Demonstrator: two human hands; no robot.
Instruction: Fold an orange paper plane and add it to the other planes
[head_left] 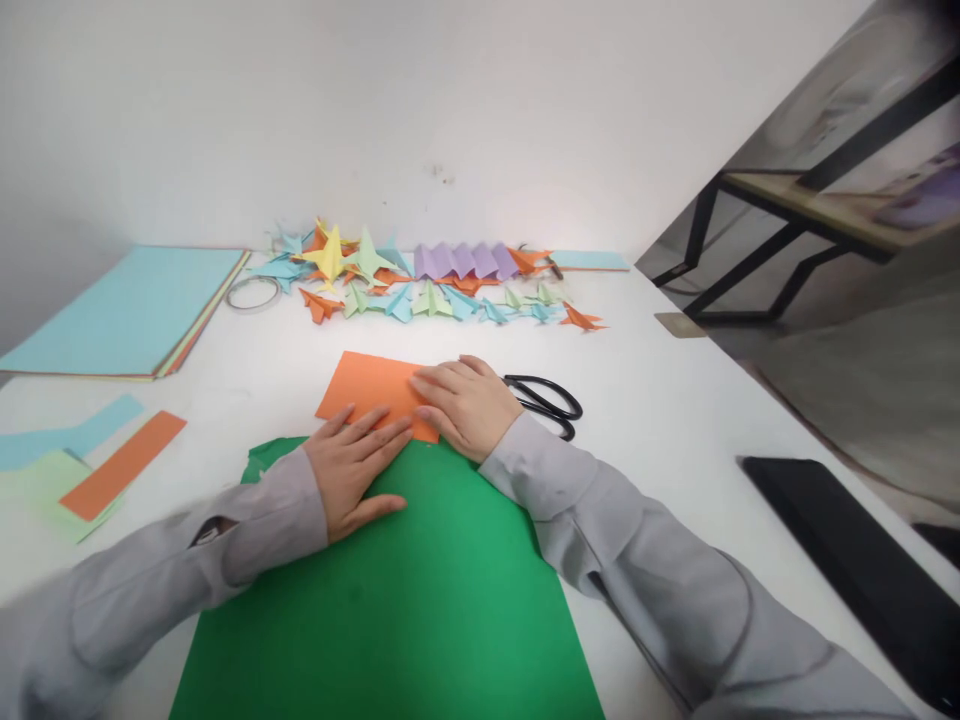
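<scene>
An orange piece of paper [367, 385] lies flat at the far edge of a large green sheet [405, 600]. My left hand [358, 472] rests open, its fingertips on the paper's near edge and its thumb over the green sheet. On the paper's right end lies my right hand [469, 405], flat with fingers extended leftward, hiding that corner. Just past my right hand, the black handles of a pair of scissors [551, 400] show; the blades are hidden beneath the hand.
Folded paper figures [431, 300] in several colours line the wall, with a purple pleated strip [465, 262] among them. Coloured sheets [135, 310] are stacked at the left back, near a wire ring [253, 293]. Orange [124, 465] and blue scraps lie left; a black flat object [847, 570] lies right.
</scene>
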